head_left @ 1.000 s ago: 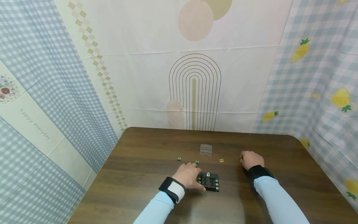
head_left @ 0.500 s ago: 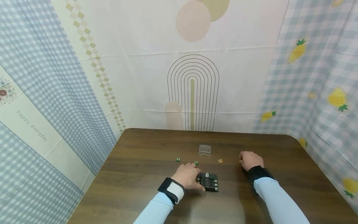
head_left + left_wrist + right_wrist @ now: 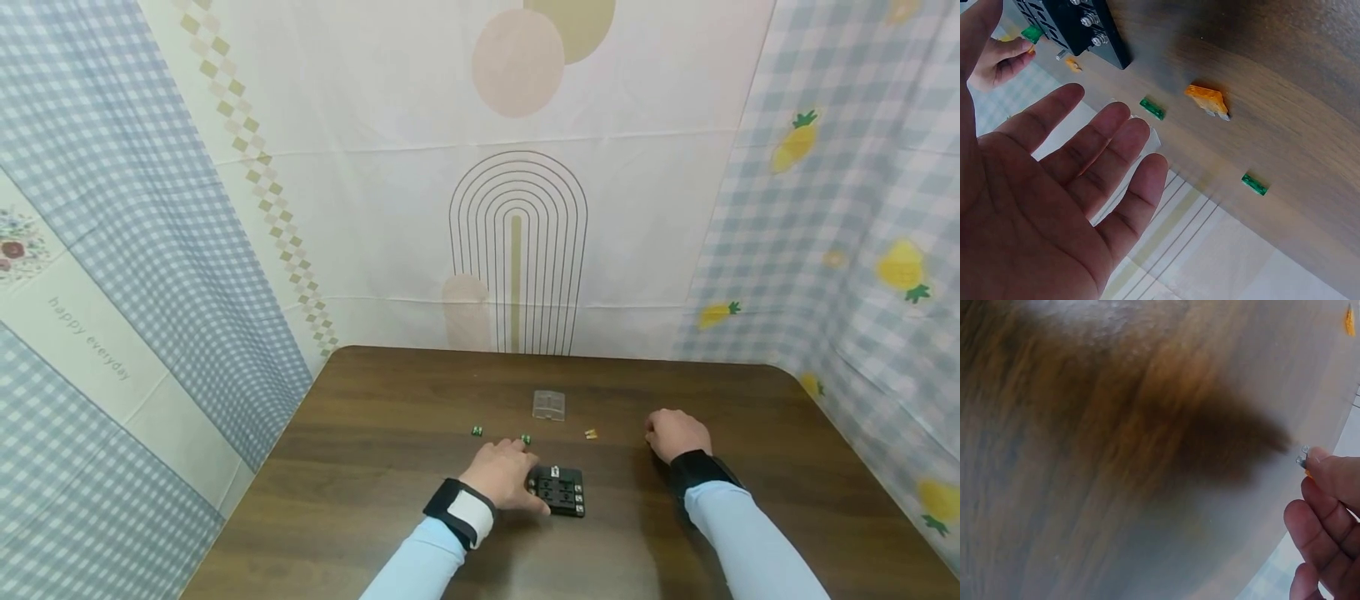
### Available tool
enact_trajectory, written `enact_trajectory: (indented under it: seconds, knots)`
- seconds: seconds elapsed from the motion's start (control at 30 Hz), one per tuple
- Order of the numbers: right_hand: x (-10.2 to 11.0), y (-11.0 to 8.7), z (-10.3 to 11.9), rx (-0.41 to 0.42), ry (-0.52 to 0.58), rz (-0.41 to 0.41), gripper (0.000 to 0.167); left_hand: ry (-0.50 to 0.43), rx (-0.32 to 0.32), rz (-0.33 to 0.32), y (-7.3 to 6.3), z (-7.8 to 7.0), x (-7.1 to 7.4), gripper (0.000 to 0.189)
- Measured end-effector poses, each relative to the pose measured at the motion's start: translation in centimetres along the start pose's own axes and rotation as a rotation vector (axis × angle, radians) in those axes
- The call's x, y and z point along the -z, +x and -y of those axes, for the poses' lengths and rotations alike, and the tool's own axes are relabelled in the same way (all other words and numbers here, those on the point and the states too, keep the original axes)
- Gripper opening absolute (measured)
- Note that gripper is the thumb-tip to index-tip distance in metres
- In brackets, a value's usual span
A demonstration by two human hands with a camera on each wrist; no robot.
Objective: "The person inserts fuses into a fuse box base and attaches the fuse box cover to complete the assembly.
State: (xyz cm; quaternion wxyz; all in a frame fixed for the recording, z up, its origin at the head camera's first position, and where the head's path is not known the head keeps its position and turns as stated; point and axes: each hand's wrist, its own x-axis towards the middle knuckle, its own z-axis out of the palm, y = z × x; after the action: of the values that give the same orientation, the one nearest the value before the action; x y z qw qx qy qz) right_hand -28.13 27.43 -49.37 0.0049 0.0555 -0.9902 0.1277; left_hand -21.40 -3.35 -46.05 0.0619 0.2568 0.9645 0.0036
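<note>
In the head view my left hand (image 3: 501, 477) lies along the left side of a black fuse box (image 3: 557, 492), thumb by its near edge. Its fingers (image 3: 1100, 147) are extended and grip nothing in the left wrist view; whether the thumb touches the box cannot be told. A green blade fuse (image 3: 1032, 32) stands in the box. Out to the right, my right hand (image 3: 678, 435) pinches a small orange blade fuse (image 3: 1309, 474) between thumb and forefinger, its metal prongs (image 3: 1302, 456) showing. Beyond the left fingers lie green fuses (image 3: 477, 431) and an orange fuse (image 3: 1208, 100), hidden in the head view.
A clear plastic cover (image 3: 549, 405) lies behind the fuse box on the brown wooden table (image 3: 390, 467). Another yellow-orange fuse (image 3: 591, 434) is between the cover and the right hand. Patterned cloth (image 3: 360, 208) hangs beyond the table's far edge.
The head view has tilted and shifted slightly. My right hand has drifted a little to the right; the left hand keeps its place beside the fuse box.
</note>
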Motion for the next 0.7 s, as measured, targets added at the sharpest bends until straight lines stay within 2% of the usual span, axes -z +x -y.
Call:
enact_trajectory:
  seconds: [0.27,0.7]
  knots:
    - [0.5,-0.6,0.0,-0.011,0.028,-0.006,0.007,-0.014,-0.004,-0.004,0.1,-0.1,-0.1,0.072]
    - [0.4,-2.0,0.8,0.008,0.054,-0.08,0.004,-0.034,-0.002,0.0,0.3,0.0,-0.3,0.07]
